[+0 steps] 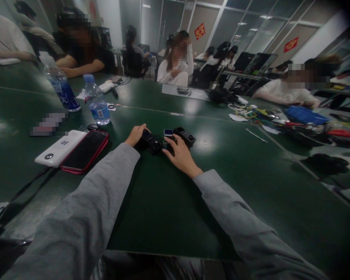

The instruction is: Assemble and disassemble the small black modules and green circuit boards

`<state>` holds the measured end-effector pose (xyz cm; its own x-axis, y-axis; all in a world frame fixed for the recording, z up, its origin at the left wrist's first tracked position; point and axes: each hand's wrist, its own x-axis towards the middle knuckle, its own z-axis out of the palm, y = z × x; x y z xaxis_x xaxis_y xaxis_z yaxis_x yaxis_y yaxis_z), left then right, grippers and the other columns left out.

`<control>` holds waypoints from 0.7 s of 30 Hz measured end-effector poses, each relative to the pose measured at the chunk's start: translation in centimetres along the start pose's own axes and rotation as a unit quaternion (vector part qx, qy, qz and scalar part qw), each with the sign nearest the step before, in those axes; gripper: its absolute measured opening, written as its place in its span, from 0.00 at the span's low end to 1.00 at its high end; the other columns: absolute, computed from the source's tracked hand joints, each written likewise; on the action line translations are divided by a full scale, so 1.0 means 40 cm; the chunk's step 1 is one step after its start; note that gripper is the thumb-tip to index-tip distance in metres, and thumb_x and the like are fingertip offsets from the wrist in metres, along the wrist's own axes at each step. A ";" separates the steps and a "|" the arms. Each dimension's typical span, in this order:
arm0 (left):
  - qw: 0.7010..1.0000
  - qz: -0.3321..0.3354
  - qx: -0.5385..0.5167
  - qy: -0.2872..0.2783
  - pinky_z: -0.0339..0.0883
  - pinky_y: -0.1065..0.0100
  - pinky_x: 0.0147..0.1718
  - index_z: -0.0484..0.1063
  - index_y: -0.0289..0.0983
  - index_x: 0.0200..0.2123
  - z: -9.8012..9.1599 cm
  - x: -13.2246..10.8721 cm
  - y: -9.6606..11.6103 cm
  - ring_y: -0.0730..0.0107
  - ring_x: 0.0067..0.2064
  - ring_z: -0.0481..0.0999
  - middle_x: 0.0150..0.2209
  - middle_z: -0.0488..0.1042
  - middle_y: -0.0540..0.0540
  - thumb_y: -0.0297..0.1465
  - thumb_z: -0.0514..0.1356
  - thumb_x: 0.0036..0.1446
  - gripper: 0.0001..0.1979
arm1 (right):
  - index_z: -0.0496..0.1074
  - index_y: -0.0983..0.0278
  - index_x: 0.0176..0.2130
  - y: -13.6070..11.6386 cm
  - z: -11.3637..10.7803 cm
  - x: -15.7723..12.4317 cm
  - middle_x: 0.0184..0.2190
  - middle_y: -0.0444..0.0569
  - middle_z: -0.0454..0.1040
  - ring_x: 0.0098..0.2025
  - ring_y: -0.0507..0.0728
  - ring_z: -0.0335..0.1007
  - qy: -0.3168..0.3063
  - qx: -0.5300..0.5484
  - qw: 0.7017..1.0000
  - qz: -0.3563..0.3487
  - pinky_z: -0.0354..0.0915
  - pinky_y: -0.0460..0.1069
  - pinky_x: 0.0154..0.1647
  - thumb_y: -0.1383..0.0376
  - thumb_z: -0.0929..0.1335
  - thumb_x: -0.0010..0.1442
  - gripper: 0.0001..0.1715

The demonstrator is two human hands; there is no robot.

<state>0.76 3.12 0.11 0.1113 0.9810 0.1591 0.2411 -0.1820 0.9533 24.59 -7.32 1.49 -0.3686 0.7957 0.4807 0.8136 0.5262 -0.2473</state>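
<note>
On the dark green table, my left hand (pixel 136 135) is closed around the far left end of a black rectangular device (pixel 151 142), which lies tilted. My right hand (pixel 181 155) reaches in from the right, with thumb and fingers at a small green-edged module with a little screen (pixel 168 132). Those fingers partly cover the module, so its lower part is hidden. Just beyond the right hand sits a second black box (pixel 186 136) with openings in its top. A narrow gap separates the left device from the module.
At left lie a red-edged phone (pixel 84 152) and a white power bank (pixel 58 147). Behind them stand a clear water bottle (pixel 97 103) and a blue-labelled bottle (pixel 60 85). A wrench (pixel 256 135) and tangled cables (pixel 247 112) lie at right. Several people sit beyond.
</note>
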 end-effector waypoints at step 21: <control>1.000 -0.004 0.007 0.008 0.66 0.62 0.42 0.76 0.35 0.24 0.001 0.013 -0.019 0.62 0.33 0.73 0.25 0.74 0.43 0.45 0.48 0.59 0.25 | 0.68 0.57 0.50 0.405 -0.403 -0.636 0.48 0.56 0.74 0.46 0.64 0.74 0.000 -0.182 0.951 0.250 0.69 0.57 0.43 0.58 0.61 0.59 0.20</control>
<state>0.68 3.76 -0.55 0.0940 0.9833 0.1556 0.2552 -0.1749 0.9509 54.38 -23.88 -1.17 0.1048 0.9190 0.3802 0.9891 -0.0564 -0.1364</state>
